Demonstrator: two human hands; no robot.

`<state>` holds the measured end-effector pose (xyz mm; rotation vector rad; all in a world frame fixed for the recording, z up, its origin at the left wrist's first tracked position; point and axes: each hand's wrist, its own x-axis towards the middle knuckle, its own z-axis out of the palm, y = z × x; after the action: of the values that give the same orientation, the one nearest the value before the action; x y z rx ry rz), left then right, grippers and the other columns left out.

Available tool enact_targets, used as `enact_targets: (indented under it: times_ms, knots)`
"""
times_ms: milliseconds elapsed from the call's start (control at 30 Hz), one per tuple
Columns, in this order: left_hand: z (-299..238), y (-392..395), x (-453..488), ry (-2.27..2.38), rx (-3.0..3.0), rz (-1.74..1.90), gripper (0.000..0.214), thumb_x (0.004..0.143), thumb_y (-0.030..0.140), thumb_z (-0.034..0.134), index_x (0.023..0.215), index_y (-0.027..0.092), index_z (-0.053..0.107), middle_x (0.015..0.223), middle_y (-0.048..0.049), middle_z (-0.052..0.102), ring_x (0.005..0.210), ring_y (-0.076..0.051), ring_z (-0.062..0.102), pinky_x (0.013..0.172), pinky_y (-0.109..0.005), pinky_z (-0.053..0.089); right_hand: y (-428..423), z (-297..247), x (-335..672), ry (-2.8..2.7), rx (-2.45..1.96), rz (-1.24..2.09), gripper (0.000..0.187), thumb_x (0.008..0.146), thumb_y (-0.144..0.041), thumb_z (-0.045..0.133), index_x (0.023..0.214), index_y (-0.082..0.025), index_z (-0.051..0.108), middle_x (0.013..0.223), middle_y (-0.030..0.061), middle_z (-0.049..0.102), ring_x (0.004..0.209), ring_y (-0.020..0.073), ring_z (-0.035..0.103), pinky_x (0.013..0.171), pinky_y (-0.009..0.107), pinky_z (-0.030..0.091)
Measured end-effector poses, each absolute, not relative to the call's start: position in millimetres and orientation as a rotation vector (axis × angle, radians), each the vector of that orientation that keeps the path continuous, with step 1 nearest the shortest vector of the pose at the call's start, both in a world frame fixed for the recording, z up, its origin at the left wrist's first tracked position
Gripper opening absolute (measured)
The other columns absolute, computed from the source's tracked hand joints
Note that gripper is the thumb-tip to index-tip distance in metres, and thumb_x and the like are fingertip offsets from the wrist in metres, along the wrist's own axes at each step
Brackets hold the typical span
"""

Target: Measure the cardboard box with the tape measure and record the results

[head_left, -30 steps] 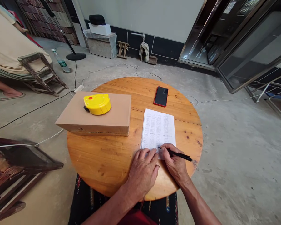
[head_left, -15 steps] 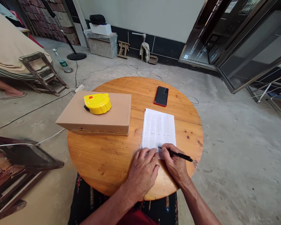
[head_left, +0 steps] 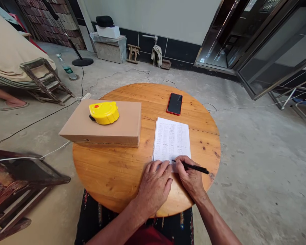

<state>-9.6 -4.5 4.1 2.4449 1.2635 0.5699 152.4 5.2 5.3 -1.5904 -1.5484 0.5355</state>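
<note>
A white sheet of paper [head_left: 171,139] covered in handwritten rows lies on the round wooden table [head_left: 112,170]. My right hand [head_left: 190,177] grips a black pen [head_left: 193,167] whose tip rests on the paper's lower edge. My left hand [head_left: 155,185] lies flat beside it, fingers stretched out and pressing the paper's bottom left corner. A yellow tape measure [head_left: 103,112] sits on a flat cardboard box [head_left: 102,126] at the table's left. A phone [head_left: 174,103] with a red case lies face up beyond the paper.
Cables [head_left: 132,73] run across the concrete floor behind the table. A dark wooden chair [head_left: 17,183] stands at the near left. Another person's foot in a sandal [head_left: 7,102] and a wooden recliner [head_left: 40,78] are at the far left. Glass doors [head_left: 257,44] stand at the right.
The hands and pen have stayed in place on the paper. The view has shifted slightly.
</note>
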Motion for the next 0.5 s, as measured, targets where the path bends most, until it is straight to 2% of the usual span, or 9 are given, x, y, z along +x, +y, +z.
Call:
enact_targets:
  times_ms: [500]
  knots:
    - [4.9,-4.5,-9.0,1.273,2.444,0.564,0.037,0.091,0.02,0.052,0.128,0.02,0.054,0.134,-0.0035,0.057,0.117,-0.026,0.045,0.102,-0.047,0.039,4.9,5.2,151.7,-1.524,-1.6,0.518,0.02,0.09,-0.028,0.051,0.079,-0.018,0.064,0.065,0.0001,0.063,0.056,0.0137,0.055,0.056,0.025,0.046]
